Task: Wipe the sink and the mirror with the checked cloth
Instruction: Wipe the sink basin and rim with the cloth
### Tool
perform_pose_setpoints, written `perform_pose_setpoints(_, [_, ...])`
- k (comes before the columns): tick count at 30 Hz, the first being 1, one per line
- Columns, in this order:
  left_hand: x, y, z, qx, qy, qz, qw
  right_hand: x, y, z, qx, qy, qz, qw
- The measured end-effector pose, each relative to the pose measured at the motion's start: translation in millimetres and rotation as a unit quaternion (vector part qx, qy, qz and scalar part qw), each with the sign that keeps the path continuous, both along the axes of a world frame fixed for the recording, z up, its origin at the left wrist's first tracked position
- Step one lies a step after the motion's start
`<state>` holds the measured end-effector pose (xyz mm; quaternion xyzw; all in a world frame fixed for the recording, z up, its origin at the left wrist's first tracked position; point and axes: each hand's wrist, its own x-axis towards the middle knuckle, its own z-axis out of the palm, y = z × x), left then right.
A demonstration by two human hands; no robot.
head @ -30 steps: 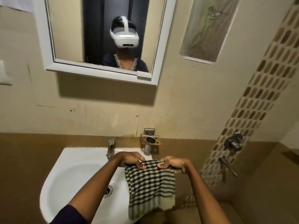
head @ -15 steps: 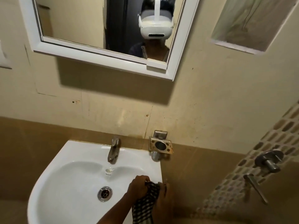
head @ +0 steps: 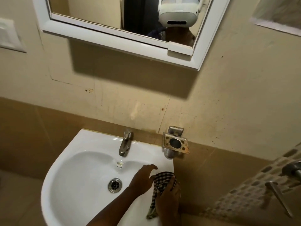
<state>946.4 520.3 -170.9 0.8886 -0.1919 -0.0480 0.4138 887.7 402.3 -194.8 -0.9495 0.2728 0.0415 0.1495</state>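
The white sink point(head: 76, 180) is mounted on the wall at lower left, with a drain point(head: 115, 185) at its bottom. The white-framed mirror point(head: 97, 12) hangs above it, with the person's headset reflected in the glass. The bunched black-and-white checked cloth point(head: 162, 179) rests on the sink's right rim. My right hand point(head: 169, 203) is closed on the cloth from the near side. My left hand point(head: 143, 178) lies just left of the cloth over the basin's right side, fingers stretched out and apart, touching the cloth's edge at most.
A metal tap point(head: 124, 144) stands at the sink's back edge. A rusty metal holder point(head: 175, 142) is fixed to the wall right of the sink. Shower fittings point(head: 291, 170) stick out at far right. A white switch plate point(head: 8, 35) is at upper left.
The cloth, held spread between both hands, is now bunched on the sink's right rim. My left hand has let go and opened. The camera has moved closer and tilted down.
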Motion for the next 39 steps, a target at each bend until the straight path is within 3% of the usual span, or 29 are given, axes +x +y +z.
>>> perform_pose_setpoints(4, [10.1, 47.4, 8.5, 0.008, -0.094, 0.062, 0.994, 35.3, -10.5, -14.1, -0.048, -0.029, 0.015, 0.998])
perform_pose_setpoints(7, [11.4, 85.0, 12.8, 0.002, -0.134, 0.101, 0.986, 65.3, -11.6, -14.5, -0.015, -0.077, 0.0, 0.997])
perform_pose_setpoints(13, [7.8, 131.6, 23.7, 0.039, -0.241, 0.032, 0.969, 105.8, 7.4, -10.3, -0.018, -0.162, -0.007, 0.987])
perform_pose_setpoints(16, [9.0, 151.2, 20.7, 0.034, -0.27, 0.057, 0.961, 120.7, 33.6, -7.0, -0.014, -0.172, 0.024, 0.985])
perform_pose_setpoints(18, [14.2, 166.0, 17.2, 0.039, -0.281, 0.1, 0.954, 131.8, 63.2, -5.9, -0.011, -0.179, 0.107, 0.978])
perform_pose_setpoints(21, [24.5, 186.5, 14.1, 0.061, -0.277, 0.153, 0.947, 139.5, 103.5, -10.2, 0.049, -0.204, 0.214, 0.954])
perform_pose_setpoints(24, [33.2, 205.6, 15.8, 0.082, -0.259, 0.184, 0.945, 140.1, 93.9, -10.3, 0.064, -0.204, 0.223, 0.951])
perform_pose_setpoints(28, [36.5, 224.7, 18.4, 0.097, -0.227, 0.212, 0.946, 126.9, 43.9, -17.4, -0.034, -0.194, 0.106, 0.975])
perform_pose_setpoints(33, [32.6, 240.4, 2.8, 0.109, -0.2, 0.214, 0.95, 139.3, 68.6, -12.9, -0.022, -0.137, -0.013, 0.99])
perform_pose_setpoints(37, [40.5, 235.0, -6.8, 0.125, -0.171, 0.212, 0.954, 150.4, 110.7, -21.5, -0.043, -0.116, 0.184, 0.975])
perform_pose_setpoints(39, [45.2, 228.7, -10.2, 0.136, -0.155, 0.183, 0.961, 153.3, 101.9, -20.3, -0.044, -0.107, 0.218, 0.969])
